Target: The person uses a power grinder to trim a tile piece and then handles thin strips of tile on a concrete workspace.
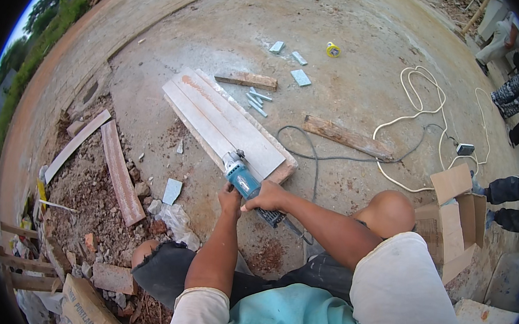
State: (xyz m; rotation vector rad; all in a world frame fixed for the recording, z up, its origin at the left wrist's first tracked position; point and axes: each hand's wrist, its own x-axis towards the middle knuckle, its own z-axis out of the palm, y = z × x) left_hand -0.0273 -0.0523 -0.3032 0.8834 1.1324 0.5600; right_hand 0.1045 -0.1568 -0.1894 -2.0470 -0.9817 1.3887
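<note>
My right hand (270, 197) wraps round the body of a blue angle grinder (243, 180). My left hand (229, 200) is closed at the grinder's left side, with its fingers partly hidden; it seems to grip the tool there. The grinder's metal head and disc rest at the near end of a long line that runs down a pale tile (252, 144). This tile lies on a thicker light slab (286, 172) on the ground, slanting away to the far left. Reddish dust marks the tile's far end.
Wood blocks (246, 80) (348, 137) and pale blue tile pieces (301, 77) lie beyond the slab. A grey cord (346, 159) and white cable (380, 135) loop to the right, near a cardboard box (445, 221). Rubble (99, 191) lies left; several people stand far right.
</note>
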